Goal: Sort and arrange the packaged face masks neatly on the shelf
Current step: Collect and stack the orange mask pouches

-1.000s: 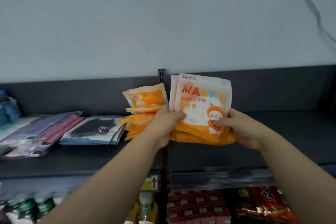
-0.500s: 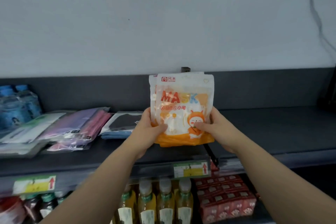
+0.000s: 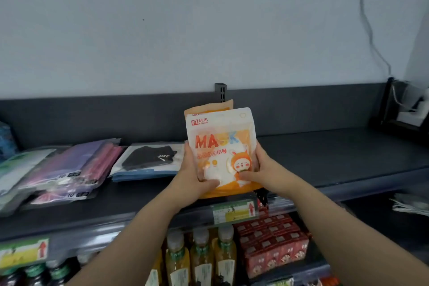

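Note:
A stack of orange-and-white mask packs (image 3: 220, 137) stands upright at the front of the dark grey shelf (image 3: 325, 158), the word MASK facing me. My left hand (image 3: 192, 176) grips its left side with the thumb across the front. My right hand (image 3: 262, 169) grips its right side, thumb on the cartoon figure. Left of the stack lies a pack with a black mask (image 3: 148, 160). Further left lie purple and pink mask packs (image 3: 69, 169) and a pale green pack (image 3: 16, 169), fanned out loosely.
The shelf to the right of the stack is bare up to a black rack (image 3: 399, 109) in the corner. Below the shelf stand juice bottles (image 3: 199, 260) and red cartons (image 3: 274, 239). Blue packaging (image 3: 5, 141) sits at the far left.
The loose orange packs have been gathered into one upright stack between both hands. The stack has been brought level and set at the shelf front; the view shifted left.

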